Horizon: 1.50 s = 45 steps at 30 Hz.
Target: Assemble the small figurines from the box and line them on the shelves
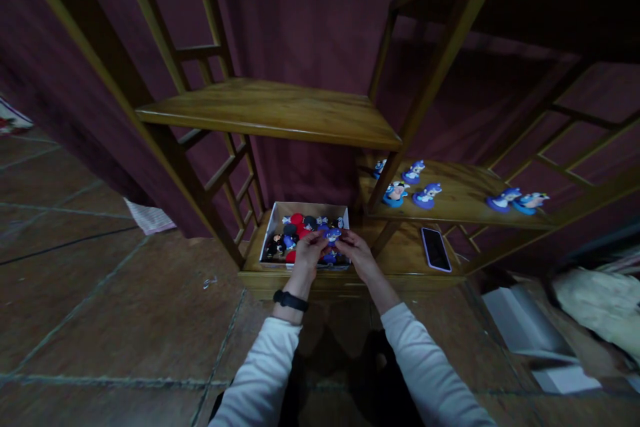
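Both sleeves (270, 367) run off the edge at 6 o'clock. The left hand (310, 250) and right hand (359, 255) hide the near figures in the box (310, 207). Whether either grips the blue figure (333, 235) between them is too small to tell. At 4 o'clock, a pale bundle (600, 303) is cut off.

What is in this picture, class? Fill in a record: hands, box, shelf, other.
Left: left hand, black wristband on its wrist, fingertips on a small blue toy figurine
Right: right hand pinches the same figurine
Box: open white cardboard box of red, black and blue figurines, under both hands
Shelf: wooden shelf to the right bearing several blue figurines
Other: dark flat phone lying beside the box
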{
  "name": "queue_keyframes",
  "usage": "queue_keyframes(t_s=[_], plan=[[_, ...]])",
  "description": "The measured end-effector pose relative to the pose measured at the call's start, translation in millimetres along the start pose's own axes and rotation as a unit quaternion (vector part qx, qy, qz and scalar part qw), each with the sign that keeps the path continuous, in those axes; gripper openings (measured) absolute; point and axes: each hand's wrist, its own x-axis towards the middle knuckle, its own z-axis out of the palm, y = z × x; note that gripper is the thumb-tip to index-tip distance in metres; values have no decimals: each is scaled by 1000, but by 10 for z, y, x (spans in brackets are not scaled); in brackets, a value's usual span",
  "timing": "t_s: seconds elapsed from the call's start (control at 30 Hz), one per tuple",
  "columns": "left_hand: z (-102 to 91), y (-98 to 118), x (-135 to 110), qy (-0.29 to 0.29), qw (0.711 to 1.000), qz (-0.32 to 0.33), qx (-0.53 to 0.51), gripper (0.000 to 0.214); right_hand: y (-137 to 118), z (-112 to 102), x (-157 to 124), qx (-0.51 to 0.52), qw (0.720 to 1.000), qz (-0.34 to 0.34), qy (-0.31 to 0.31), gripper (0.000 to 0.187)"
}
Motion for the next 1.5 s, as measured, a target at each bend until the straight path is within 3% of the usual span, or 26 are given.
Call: queue_keyframes(t_s=[0.23, 0.57, 0.77, 0.97, 1.13, 1.27, 1.5], plan=[[-23, -27, -27, -14, 999, 31, 12, 32, 41, 26, 19, -7, 999, -16, 47, 38], [-46, 27, -54, -25, 999, 0, 27, 26, 13, -11, 53, -68, 996, -41, 46, 30], [-52, 24, -74, -16, 998, -23, 53, 25, 52, -54, 62, -121, 992, -46, 9, 24], [-103, 22, -65, 5, 996, -66, 57, 25, 71, -80, 30, -153, 987, -40, -27, 30], [-108, -25, -30, 27, 997, -34, 63, 26, 65, -42, -15, -209, 974, -70, -52, 38], [-64, -50, -43, 24, 998, 2, 56, 27, 62, -37, -29, -242, 966, -84, -45, 34], [-56, -7, -124, -7, 998, -50, 22, 27, 88, -114, 19, -237, 968, -87, 16, 32]])
